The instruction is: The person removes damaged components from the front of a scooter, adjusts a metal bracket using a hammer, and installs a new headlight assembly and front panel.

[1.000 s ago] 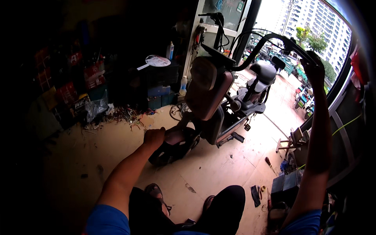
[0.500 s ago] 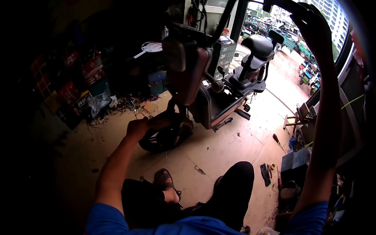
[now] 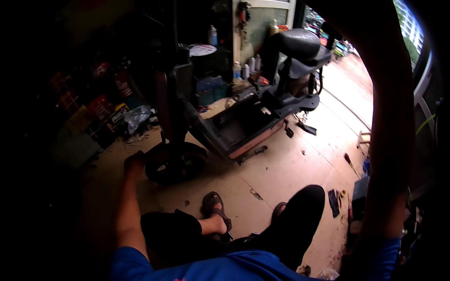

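Observation:
A dark electric scooter (image 3: 253, 124) stands on the tan floor in front of me, its seat (image 3: 300, 44) at the back and its front wheel (image 3: 176, 163) nearest me. My left hand (image 3: 134, 164) reaches down and grips the left edge of the front wheel's tyre; the light there is dim. My right arm (image 3: 389, 140) rises along the right side of the picture and its hand leaves the frame at the top. My legs are folded below, with a sandalled foot (image 3: 213, 206) on the floor.
Dark cluttered shelves and boxes (image 3: 101, 110) line the left. Bottles (image 3: 251, 63) stand behind the scooter. A screwdriver (image 3: 349, 162), small black parts (image 3: 333, 202) and a low wooden stool (image 3: 363, 138) lie on the floor at the right.
The view has dropped toward the floor. My raised right hand, which held the handlebar, has passed out of the top of the frame. My left hand stays at the front wheel.

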`<act>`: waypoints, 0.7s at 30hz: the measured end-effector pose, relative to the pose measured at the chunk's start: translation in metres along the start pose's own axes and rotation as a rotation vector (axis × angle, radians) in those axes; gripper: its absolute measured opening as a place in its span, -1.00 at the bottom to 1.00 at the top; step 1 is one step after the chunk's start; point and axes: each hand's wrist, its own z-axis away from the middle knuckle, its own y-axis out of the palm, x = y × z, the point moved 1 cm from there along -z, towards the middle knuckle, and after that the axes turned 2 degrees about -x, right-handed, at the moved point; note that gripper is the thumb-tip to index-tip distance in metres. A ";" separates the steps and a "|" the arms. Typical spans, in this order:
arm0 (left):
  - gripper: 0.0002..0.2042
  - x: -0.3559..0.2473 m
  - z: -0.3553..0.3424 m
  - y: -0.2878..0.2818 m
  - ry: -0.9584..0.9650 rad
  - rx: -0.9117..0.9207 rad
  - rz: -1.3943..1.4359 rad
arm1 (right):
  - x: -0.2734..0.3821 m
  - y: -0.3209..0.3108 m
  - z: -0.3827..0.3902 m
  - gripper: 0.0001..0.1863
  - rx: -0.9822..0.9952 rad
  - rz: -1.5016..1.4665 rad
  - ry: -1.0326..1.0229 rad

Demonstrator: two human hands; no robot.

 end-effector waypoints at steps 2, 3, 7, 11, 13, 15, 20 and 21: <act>-0.74 0.020 0.007 0.005 -0.013 -0.070 -0.146 | 0.008 0.016 -0.009 -0.82 -0.108 -0.130 0.054; -0.76 0.027 0.012 0.003 -0.013 -0.100 -0.203 | 0.014 0.022 -0.015 -0.83 -0.135 -0.211 0.095; -0.68 0.066 0.030 -0.002 -0.235 0.004 -0.129 | 0.048 0.012 -0.036 -0.91 -0.155 -0.552 0.163; -0.32 0.072 0.083 -0.049 -0.543 -0.156 0.590 | 0.092 0.021 -0.052 -0.88 -0.122 -0.791 0.416; -0.30 0.044 0.058 -0.090 -0.426 -0.282 0.878 | 0.088 0.015 -0.064 -0.86 -0.136 -0.695 0.411; -0.39 -0.004 -0.016 -0.114 -0.025 -0.310 1.190 | 0.067 0.010 -0.054 -0.79 -0.184 -0.713 0.448; -0.28 -0.041 -0.018 -0.144 -0.072 -0.501 1.358 | 0.098 0.030 -0.050 -0.52 -0.334 -1.150 0.547; -0.25 -0.048 -0.023 -0.147 -0.144 -0.512 1.377 | 0.104 0.013 -0.039 -0.49 -0.290 -1.128 0.589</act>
